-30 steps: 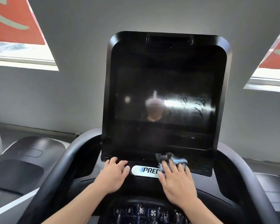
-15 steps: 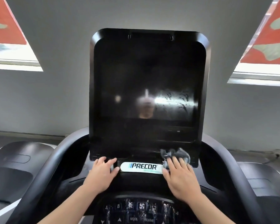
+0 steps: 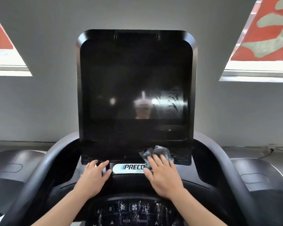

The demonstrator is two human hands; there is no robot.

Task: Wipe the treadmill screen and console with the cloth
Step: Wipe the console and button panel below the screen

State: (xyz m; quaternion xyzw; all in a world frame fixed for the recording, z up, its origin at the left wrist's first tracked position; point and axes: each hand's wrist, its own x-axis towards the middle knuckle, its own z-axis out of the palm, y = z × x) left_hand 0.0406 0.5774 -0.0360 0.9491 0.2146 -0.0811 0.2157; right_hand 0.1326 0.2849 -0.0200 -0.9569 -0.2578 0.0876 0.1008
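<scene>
Your right hand (image 3: 164, 177) is lying flat on a crumpled grey cloth (image 3: 157, 154), fingers straight and spread, pressing it down on the lower edge of the treadmill's screen (image 3: 134, 82) panel. The cloth is bunched up under and just ahead of your fingertips, and it's covering the last bit of the silver logo plate (image 3: 129, 168), so only "PRECO" is showing. No curling around the cloth that I can see, so your grip there is flat and apart, just pushing down.

Your left hand (image 3: 93, 176) is resting on the console (image 3: 194, 181) just left of that logo plate. Fingers are relaxed and lightly bent over the ledge under the screen, holding nothing.

The screen itself is dark and standing upright in front of you. There's a smeary, streaky patch on its right side, catching the light, plus a blurry reflection near the middle.

Down at the bottom edge, between your forearms, the button panel (image 3: 134, 212) is showing numbers, a fan icon and MODE and PROGRAM labels, with shiny wrinkled patches over it. Can't tell what those are.

The black handrails (image 3: 44, 162) are curving around both sides of the console. Behind it all there's a grey wall (image 3: 39, 103) and a window (image 3: 258, 69) on each side with red signage (image 3: 268, 30) showing.
</scene>
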